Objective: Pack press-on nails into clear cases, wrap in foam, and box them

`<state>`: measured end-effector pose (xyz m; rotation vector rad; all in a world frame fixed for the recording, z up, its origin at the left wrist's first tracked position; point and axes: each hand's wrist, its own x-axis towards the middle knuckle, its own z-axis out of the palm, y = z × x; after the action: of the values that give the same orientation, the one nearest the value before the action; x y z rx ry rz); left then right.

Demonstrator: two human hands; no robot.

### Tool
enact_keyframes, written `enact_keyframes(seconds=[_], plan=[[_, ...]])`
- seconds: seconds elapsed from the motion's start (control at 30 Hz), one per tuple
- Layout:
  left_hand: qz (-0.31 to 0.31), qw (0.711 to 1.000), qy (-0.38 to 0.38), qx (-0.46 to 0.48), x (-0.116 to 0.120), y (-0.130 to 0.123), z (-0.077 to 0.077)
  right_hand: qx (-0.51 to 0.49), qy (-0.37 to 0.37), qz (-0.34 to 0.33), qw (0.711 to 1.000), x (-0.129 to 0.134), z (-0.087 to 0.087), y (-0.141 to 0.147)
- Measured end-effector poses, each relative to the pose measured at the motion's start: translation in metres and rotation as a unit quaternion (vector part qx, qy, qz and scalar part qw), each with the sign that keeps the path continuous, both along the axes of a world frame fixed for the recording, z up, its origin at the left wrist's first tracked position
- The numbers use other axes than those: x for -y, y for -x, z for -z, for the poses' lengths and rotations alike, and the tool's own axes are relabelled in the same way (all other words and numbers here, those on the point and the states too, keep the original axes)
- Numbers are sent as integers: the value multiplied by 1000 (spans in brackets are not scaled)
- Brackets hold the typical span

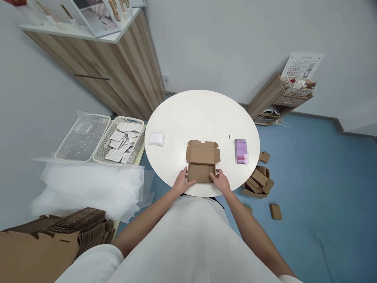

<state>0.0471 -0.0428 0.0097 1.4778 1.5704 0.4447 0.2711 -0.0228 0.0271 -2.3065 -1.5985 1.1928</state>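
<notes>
A small brown cardboard box lies at the near edge of the round white table, its lid raised away from me and nothing visible inside. My left hand grips its left wall, thumb along the front edge and fingers outside. At the right wall, my right hand has its thumb inside the box and its fingers outside. Left on the table rests a white folded packet. Over on the right is a purple item, blurred into blocks.
To the left, baskets hold clear plastic pieces and white cards. Foam sheets and stacked flat cardboard lie nearer. Folded boxes fill a carton on the floor at right; a loose box lies nearby.
</notes>
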Motion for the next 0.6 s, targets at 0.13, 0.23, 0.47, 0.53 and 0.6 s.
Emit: enact_keyframes(seconds=[0.13, 0.23, 0.47, 0.53, 0.6], plan=[[7, 1000, 1, 23, -3, -8, -5, -74, -20, -14, 997, 9, 3, -12], [-2, 999, -5, 34, -14, -18, -10, -120, -37, -2, 992, 8, 8, -20], [-41, 993, 19, 105, -38, -51, -15, -205, -62, 36, 976, -10, 20, -46], [-56, 990, 27, 128, -41, -59, -14, -221, -68, 49, 972, -15, 21, -52], [-73, 985, 33, 156, -43, -64, -12, -242, -71, 60, 966, -18, 22, -57]])
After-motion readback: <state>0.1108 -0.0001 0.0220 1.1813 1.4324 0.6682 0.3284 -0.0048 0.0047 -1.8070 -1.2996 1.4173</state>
